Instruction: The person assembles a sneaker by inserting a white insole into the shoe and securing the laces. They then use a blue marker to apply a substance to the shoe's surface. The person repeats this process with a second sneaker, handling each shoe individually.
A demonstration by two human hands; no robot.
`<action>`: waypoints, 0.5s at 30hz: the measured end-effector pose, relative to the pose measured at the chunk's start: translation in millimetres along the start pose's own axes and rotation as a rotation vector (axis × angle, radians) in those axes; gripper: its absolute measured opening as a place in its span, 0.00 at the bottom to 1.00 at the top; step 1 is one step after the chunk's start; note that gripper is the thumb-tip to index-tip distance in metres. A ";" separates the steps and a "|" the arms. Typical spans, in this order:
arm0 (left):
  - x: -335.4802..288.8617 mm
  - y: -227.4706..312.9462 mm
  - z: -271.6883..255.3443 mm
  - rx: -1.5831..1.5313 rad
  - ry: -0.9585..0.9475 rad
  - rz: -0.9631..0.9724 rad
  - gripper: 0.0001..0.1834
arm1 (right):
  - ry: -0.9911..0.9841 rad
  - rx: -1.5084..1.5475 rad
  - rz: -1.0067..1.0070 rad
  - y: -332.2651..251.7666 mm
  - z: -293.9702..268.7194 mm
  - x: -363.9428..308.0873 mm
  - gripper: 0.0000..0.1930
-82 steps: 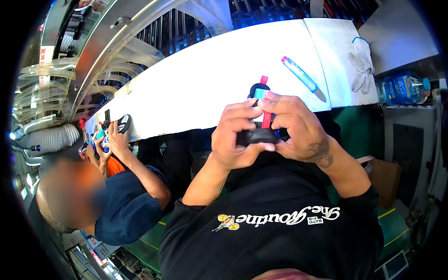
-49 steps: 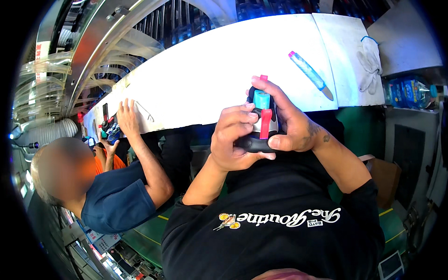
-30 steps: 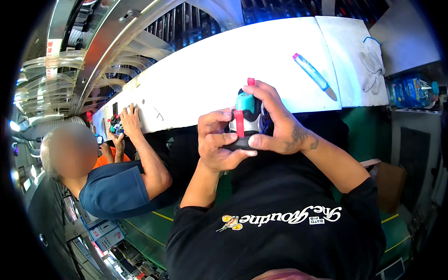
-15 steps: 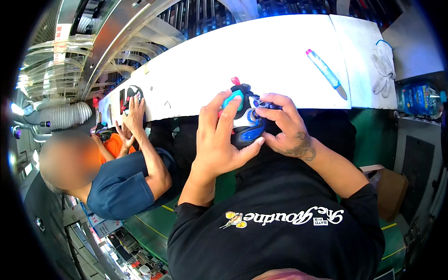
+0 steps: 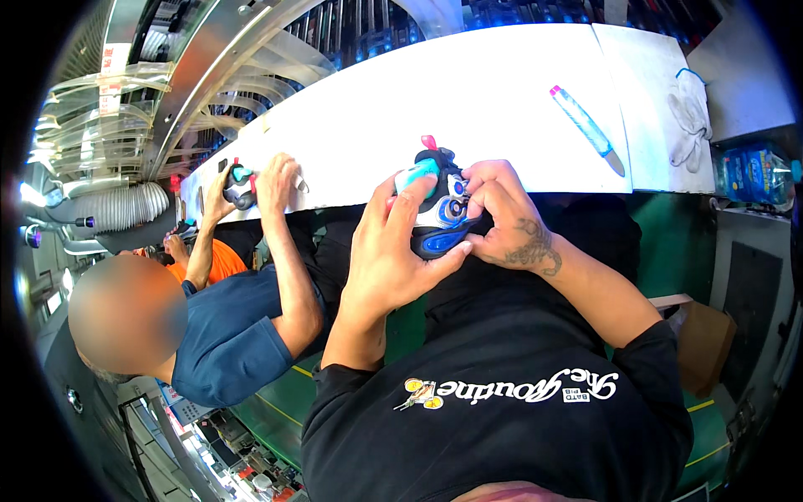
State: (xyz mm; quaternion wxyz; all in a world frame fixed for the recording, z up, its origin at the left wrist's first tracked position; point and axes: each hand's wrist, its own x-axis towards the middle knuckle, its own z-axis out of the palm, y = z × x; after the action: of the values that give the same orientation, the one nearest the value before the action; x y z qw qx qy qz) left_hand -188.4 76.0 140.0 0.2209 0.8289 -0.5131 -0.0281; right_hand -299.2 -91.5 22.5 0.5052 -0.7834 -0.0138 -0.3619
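Note:
My two hands grip a small sneaker (image 5: 438,218) just off the near edge of the white bench. It is black, white and blue, with a pink pull tab (image 5: 428,142) at the top and a turquoise piece (image 5: 418,173) in its opening. On the shoe's left side my left hand (image 5: 391,244) is closed round it, fingers over the turquoise piece and thumb low by the blue part. My right hand (image 5: 508,219) pinches the right side with bent fingers, thumb underneath; its fingertips are partly hidden.
Across the white bench (image 5: 502,92) lies a blue tool (image 5: 581,120) with a pink end and grey tip. White gloves (image 5: 689,121) rest at the right, near a plastic bottle (image 5: 757,178). A co-worker (image 5: 242,326) at left handles another shoe (image 5: 239,186). A cardboard box (image 5: 703,343) stands low right.
The shoe has turned slightly in my hands, showing more of its blue side. My right fingers have bent further. The co-worker's hands have moved apart, and one now holds the other shoe up.

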 end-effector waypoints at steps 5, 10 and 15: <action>3.2 -14.2 1.7 -0.135 0.070 0.022 0.38 | 0.002 0.010 -0.015 7.4 -0.2 2.6 0.32; -2.5 -21.5 -3.5 -0.237 -0.017 -0.082 0.39 | -0.098 -0.027 0.067 3.2 -7.8 19.0 0.39; -8.4 -26.6 -1.0 -0.273 -0.072 -0.079 0.39 | -0.426 0.000 0.393 13.2 -14.8 11.5 0.49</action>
State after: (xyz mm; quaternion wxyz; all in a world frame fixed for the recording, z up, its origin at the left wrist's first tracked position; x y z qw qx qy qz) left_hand -169.8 93.6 128.8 0.3118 0.8092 -0.4789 -0.1362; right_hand -293.7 -113.8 22.2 0.5513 -0.8294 0.0326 -0.0842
